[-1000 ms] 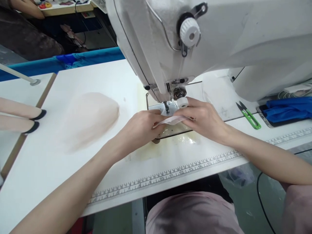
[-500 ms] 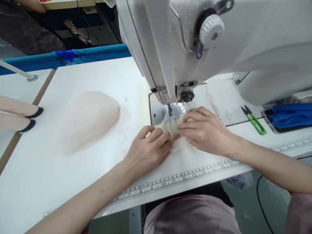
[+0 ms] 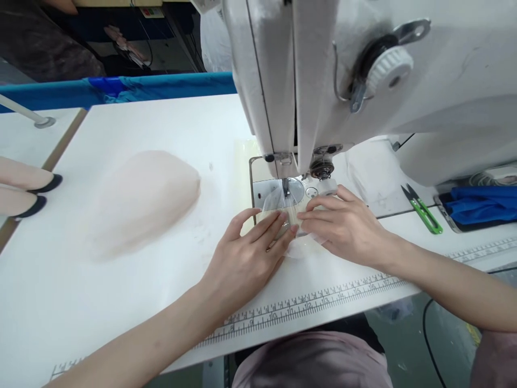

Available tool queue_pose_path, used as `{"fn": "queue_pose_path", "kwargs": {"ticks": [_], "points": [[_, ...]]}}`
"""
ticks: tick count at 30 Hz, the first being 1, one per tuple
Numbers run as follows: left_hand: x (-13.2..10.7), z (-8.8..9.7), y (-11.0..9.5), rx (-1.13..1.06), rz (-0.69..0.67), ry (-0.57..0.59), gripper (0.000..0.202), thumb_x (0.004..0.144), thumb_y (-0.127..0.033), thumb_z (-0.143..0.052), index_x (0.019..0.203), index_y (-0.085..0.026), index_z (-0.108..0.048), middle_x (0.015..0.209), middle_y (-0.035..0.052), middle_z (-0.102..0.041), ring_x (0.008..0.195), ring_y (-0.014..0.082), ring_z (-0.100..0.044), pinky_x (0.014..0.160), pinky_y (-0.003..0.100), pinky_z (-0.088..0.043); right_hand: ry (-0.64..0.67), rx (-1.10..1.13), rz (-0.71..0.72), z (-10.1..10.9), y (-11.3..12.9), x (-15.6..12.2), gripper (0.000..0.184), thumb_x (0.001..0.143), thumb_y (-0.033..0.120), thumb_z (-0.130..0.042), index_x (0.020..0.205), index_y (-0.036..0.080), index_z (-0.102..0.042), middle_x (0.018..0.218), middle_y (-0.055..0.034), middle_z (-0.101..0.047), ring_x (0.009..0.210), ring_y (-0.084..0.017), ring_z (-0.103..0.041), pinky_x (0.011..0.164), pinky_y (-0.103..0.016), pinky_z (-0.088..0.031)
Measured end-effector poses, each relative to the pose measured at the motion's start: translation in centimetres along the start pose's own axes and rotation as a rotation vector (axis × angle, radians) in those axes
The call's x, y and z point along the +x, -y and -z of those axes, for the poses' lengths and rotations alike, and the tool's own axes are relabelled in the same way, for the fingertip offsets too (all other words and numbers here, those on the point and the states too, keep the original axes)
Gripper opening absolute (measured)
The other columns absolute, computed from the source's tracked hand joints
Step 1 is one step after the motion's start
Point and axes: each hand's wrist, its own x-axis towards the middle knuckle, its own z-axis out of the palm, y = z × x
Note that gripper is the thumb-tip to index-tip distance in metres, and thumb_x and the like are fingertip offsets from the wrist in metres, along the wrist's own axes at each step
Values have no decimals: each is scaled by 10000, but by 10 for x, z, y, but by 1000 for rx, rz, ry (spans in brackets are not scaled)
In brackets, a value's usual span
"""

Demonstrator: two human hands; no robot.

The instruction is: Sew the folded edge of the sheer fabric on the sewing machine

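A thin, see-through white fabric (image 3: 274, 199) lies under the presser foot (image 3: 286, 186) of a white sewing machine (image 3: 274, 70). Over the fabric's left part my left hand (image 3: 246, 253) rests with its fingers stretched out and the thumb side apart. My right hand (image 3: 347, 229) is closer to the needle plate's right side, its fingers bent together on the fabric's right edge. Part of the fabric is covered by both hands. The metal needle plate (image 3: 264, 189) shows left of the foot.
A sheer beige piece (image 3: 149, 199) lies on the white table at left. Green thread snips (image 3: 422, 209), a phone (image 3: 448, 213) and a blue cloth (image 3: 482, 205) are at right. A printed ruler (image 3: 291, 312) runs along the front edge. Beige legs with dark bands (image 3: 28, 188) stick in from the left.
My left hand's fingers have straightened from a bent grip and spread on the fabric. My right hand stays at the fabric's right edge. The view has shifted slightly.
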Motion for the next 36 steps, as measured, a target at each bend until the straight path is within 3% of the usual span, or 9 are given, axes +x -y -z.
{"fn": "queue_pose_path", "kwargs": {"ticks": [9,19,22,25,29,32,36], "points": [[8,-8,12,14,39,-33,294,931,-148,-486,1194,-143,-618,1202,128,-668,1124,245,-637,1027,495,-388,-127,-93,-2,-14,-9,5,295,861,0,-462,769,164,-689,882,6,-756,857,-154,-606,750,-337,-351],[17,-16,22,21,125,-35,290,953,-173,-456,1198,-204,-609,1222,94,-664,1127,233,-630,1029,506,-357,-47,-196,-56,-25,-20,11,291,901,62,-441,873,184,-704,874,3,-746,792,-165,-560,858,-363,-335],[16,-16,20,111,129,-74,268,934,-193,-505,1170,-217,-629,1208,68,-676,1070,265,-641,929,499,-402,-121,-207,-45,-25,-18,10,278,902,66,-449,907,172,-706,896,6,-751,807,-156,-568,891,-354,-339],[14,-14,17,174,122,-127,221,905,-194,-556,1099,-211,-659,1139,40,-708,883,251,-661,725,420,-433,-202,-182,7,-26,-15,8,279,895,45,-456,911,173,-703,927,24,-752,822,-146,-597,864,-335,-364],[15,-8,17,-98,194,-68,203,944,-174,-476,1014,-164,-666,981,32,-731,685,162,-611,591,328,-423,-212,-50,-34,-27,-16,6,244,891,55,-511,913,191,-712,818,37,-750,747,-130,-620,786,-299,-399],[25,-1,26,-327,348,47,244,952,-207,-433,967,-157,-671,906,41,-697,729,169,-608,605,296,-451,-186,74,-195,-27,-20,8,149,895,175,-593,950,205,-728,767,20,-733,700,-138,-615,737,-289,-419],[38,3,40,-529,416,199,230,899,-220,-483,1001,-188,-686,915,23,-637,672,126,-586,567,255,-448,-120,95,-321,-28,-22,11,171,921,259,-570,940,219,-735,711,14,-700,706,-155,-610,745,-295,-438]]}}
